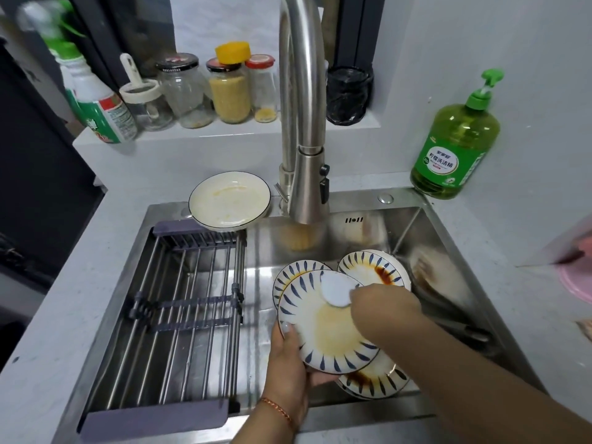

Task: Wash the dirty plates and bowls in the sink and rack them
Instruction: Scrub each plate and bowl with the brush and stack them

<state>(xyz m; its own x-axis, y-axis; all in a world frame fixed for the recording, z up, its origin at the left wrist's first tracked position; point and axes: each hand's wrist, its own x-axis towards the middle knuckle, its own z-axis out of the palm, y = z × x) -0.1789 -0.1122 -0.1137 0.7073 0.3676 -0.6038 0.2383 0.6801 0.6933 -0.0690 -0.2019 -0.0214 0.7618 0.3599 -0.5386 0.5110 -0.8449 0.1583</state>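
Left hand [288,357] at lower centre, thumb curled over the rim of a stained plate [323,328], tilted over the sink [448,238] for scrubbing; right hand [381,299] pinching a white sponge [336,288] against it; rack [179,302] left, unfilled.

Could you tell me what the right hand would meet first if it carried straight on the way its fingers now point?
The right hand points up-left, pressing a white sponge onto the held plate. Continuing, it would likely slide across that plate's rim toward the patterned plate behind; depth is unclear.
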